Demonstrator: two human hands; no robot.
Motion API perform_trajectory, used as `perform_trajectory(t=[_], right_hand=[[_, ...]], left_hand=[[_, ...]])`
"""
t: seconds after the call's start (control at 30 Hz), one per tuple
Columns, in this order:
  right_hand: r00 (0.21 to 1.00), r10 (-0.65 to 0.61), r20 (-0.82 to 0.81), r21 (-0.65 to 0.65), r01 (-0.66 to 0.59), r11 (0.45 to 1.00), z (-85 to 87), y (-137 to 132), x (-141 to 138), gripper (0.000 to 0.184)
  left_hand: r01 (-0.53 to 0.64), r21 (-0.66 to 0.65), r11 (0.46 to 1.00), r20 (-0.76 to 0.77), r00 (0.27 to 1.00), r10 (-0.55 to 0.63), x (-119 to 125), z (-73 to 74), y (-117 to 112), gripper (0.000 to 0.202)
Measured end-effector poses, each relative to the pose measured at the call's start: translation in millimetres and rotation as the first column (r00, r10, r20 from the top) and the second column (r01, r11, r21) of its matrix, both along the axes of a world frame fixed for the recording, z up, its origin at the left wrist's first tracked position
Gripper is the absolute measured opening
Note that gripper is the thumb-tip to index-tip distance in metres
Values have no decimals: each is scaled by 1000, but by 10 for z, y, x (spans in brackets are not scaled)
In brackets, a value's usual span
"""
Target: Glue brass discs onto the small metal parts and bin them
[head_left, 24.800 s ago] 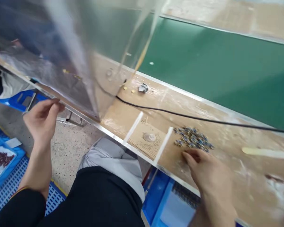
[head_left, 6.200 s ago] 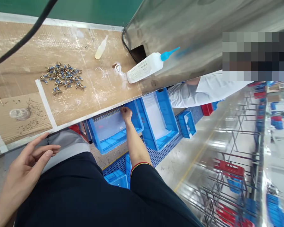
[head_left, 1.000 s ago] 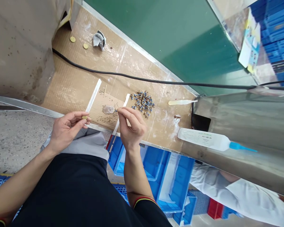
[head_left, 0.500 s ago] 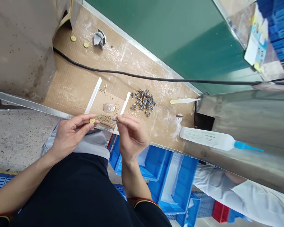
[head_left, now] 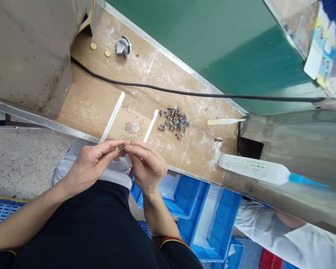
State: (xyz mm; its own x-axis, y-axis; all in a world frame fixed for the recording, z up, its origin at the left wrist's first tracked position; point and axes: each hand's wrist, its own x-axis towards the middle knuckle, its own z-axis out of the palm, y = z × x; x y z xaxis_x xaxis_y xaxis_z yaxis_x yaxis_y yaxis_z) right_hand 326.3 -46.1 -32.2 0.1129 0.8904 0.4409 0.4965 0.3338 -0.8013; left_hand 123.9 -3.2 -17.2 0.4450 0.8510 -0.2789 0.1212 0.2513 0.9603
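Between the thumb and fingers of my left hand point(head_left: 91, 160) is a small round yellow disc point(head_left: 117, 148). My right hand point(head_left: 147, 160) pinches a small blue-and-metal part point(head_left: 122, 148) against that disc; the fingertips of both hands meet there and partly hide it. Beyond the hands, a clear blob point(head_left: 132, 127) lies on a cardboard square among many tiny brown bits, near a thin wooden stick point(head_left: 129, 105). To the right of it is a pile of small blue-and-brass parts point(head_left: 175, 120).
A black cable point(head_left: 168, 89) crosses the bench. Two yellow discs point(head_left: 93, 46) and crumpled grey material point(head_left: 124, 46) lie at the back left. On the right are a pale stick point(head_left: 225, 121) and a white bottle point(head_left: 253, 169) with a blue nozzle. Blue bins point(head_left: 212, 224) stand below the bench edge.
My right hand has moved left and slightly down, bringing the blue part from beside the pile to the yellow disc. My left hand has shifted slightly right. The whole view has shifted a little.
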Motion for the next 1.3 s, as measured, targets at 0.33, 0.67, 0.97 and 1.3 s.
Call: perform_trajectory(t=[0.33,0.67,0.97,1.3], right_hand=[[999,41,-4,22,-41,999,-30,-8,37,38],[986,96,134,36,-102,994,12,-46,122,45],[960,168,223,60,-185,981,86,-66,123,59],[946,169,276,68,-194,979,108,-107,109,60]], left_hand=[[22,5,1000,-11,1000,-22,-14,-3,-26,35],[63,45,997,-47,997,-61,-30,22,-41,36],[134,140,981,-156,981,-112,-59,98,-47,39],[149,174,973,-174,978,-118,-53,149,-38,36]])
